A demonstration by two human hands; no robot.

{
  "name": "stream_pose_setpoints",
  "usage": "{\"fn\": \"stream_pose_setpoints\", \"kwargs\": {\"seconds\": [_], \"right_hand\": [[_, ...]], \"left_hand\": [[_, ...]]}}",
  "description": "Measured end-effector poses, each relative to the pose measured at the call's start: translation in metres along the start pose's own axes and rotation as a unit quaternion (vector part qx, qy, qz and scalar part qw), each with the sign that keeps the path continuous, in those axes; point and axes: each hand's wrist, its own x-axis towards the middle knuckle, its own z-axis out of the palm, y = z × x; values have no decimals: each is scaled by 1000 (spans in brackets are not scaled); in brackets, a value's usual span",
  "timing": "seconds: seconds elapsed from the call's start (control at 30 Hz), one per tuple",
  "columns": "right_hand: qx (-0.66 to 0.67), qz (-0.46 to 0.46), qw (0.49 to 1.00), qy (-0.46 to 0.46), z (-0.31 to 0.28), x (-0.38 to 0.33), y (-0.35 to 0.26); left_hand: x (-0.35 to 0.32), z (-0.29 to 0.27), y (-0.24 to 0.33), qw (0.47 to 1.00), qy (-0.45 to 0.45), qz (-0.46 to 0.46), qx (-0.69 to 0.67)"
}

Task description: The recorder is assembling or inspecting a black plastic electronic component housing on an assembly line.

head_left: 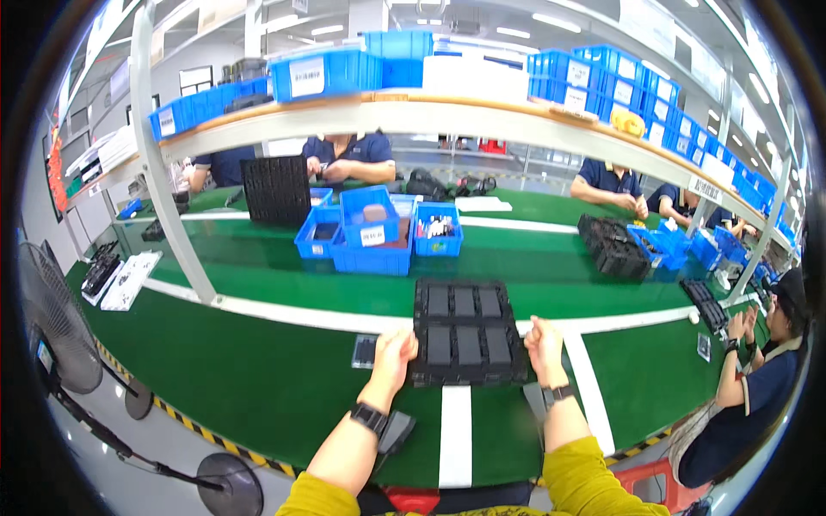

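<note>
In front of me on the green table is a black tray with two rows of dark rectangular pads. My left hand is closed at its left edge, fingers curled against the side. At the opposite edge my right hand is closed too, thumb uppermost; its exact contact with the tray is hard to see. Beside my left hand lies a small dark part with a pale border. Each wrist wears a black band, with a dark flat piece next to it.
Blue bins stand beyond the tray, near an upright black panel. A white shelf beam crosses above, carrying more blue bins. Black cases sit farther right. Fans stand at left; a co-worker is at right.
</note>
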Motion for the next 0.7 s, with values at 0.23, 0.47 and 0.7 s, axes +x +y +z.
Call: {"fn": "stream_pose_setpoints", "kwargs": {"seconds": [0.23,0.47,0.7], "right_hand": [[-36,20,999,-18,2,7,4],[41,28,998,-30,3,14,3],[89,26,996,-1,-2,4,3]], "left_hand": [[-7,6,-1,983,-124,-132,8],[8,-13,14,989,-63,-50,-123],[-98,-2,100,958,-206,-150,132]]}}
